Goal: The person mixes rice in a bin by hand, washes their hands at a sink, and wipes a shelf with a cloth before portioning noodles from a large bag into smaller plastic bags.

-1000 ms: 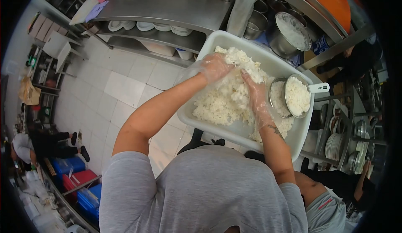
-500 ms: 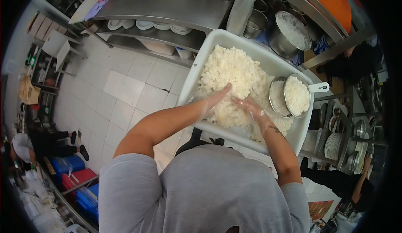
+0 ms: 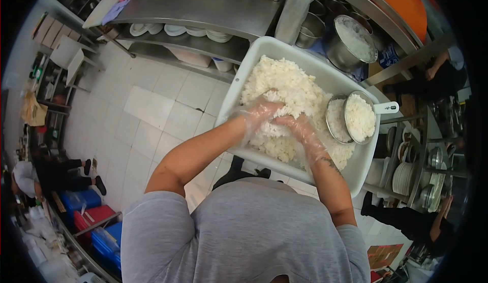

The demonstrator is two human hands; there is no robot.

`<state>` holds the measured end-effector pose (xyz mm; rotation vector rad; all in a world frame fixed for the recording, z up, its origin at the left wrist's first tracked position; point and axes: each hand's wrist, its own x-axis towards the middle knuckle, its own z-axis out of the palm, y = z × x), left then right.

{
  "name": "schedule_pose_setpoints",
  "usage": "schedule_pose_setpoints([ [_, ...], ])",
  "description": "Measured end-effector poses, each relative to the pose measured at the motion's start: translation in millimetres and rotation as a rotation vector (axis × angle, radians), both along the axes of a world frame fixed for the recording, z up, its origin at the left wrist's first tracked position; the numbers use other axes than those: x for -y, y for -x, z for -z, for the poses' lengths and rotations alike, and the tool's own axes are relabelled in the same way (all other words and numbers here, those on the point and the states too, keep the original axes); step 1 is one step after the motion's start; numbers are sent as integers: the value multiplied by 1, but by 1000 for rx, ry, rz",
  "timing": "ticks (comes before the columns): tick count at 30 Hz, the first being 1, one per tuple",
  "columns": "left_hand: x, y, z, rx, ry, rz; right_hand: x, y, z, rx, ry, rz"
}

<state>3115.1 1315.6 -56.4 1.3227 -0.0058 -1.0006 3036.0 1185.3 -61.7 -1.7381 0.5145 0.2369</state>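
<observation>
A white plastic tub holds a big heap of cooked white rice. Both my hands wear clear, loose plastic gloves and are down in the rice near the tub's close side. My left hand curls around a clump, with loose grains over its fingers. Just to its right, my right hand presses into the same clump, its fingertips partly buried. At the tub's right end, two round metal bowls or strainers rest on the rice; the rice-filled one has a white handle over the rim.
Behind the tub stand a steel pot with white contents and an orange bowl. A steel table with stacked dishes below is at back left. Plates fill a right-hand rack. People stand at far left and right.
My hands have moved closer together. The left fingers have gone from stretched out to curled into the rice, and the right hand has shifted left. Tub and bowls stay put.
</observation>
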Motion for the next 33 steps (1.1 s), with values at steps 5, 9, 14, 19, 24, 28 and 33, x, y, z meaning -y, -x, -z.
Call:
schedule_pose_setpoints([
  [5, -7, -25, -6, 558, -193, 137, 5, -5, -8, 50, -43, 18],
  [9, -15, -27, -22, 703, -271, 114, 18, -13, 29, 95, 534, -323],
  [14, -9, -29, -19, 982, -517, 182, -17, -9, 1, -67, 599, -61],
  [19, -14, -21, -30, 966, -676, 284, -14, 12, -4, 33, 495, -200],
  [24, -21, -21, 33, 913, -715, 160, 39, -6, 19, 139, 249, 415],
  [28, -8, -32, 30, 529, -566, 63, 66, -44, 52, 31, 399, 515],
  [33, 22, -49, 51, 375, -531, -11, 70, -55, 50, 45, -265, 376],
])
